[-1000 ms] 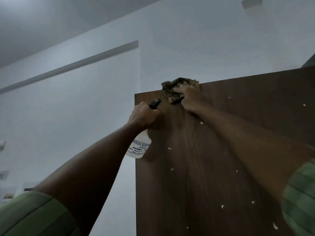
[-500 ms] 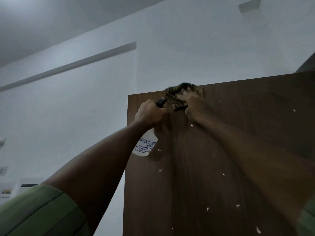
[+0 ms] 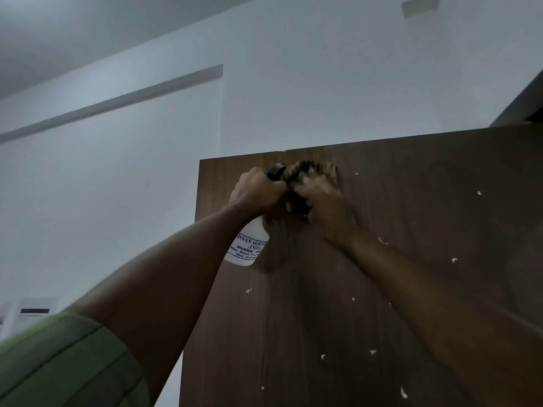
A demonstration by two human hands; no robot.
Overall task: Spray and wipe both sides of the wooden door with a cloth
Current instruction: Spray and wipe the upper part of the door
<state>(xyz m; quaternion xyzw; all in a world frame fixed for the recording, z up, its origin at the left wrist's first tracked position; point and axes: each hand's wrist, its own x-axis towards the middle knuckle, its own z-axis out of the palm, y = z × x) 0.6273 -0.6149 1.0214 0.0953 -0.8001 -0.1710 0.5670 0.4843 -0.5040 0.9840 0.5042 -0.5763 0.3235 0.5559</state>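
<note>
The dark brown wooden door point(image 3: 411, 274) fills the right and lower part of the view, its face dotted with small white flecks. My left hand point(image 3: 258, 192) grips the neck of a white spray bottle point(image 3: 248, 243) with a black nozzle, held against the door near its top left corner. My right hand point(image 3: 321, 198), blurred by motion, presses a dark patterned cloth point(image 3: 305, 171) flat on the door just below its top edge. The two hands are almost touching.
A white wall point(image 3: 293, 83) rises behind the door, with a grey horizontal strip point(image 3: 117, 101) on the left. A dark frame piece point(image 3: 523, 101) shows at the upper right. Papers or signs point(image 3: 32, 311) hang low at the left.
The cloth and my right hand have slid down and left from the door's top edge toward the bottle. More of the door's top shows as the view shifted.
</note>
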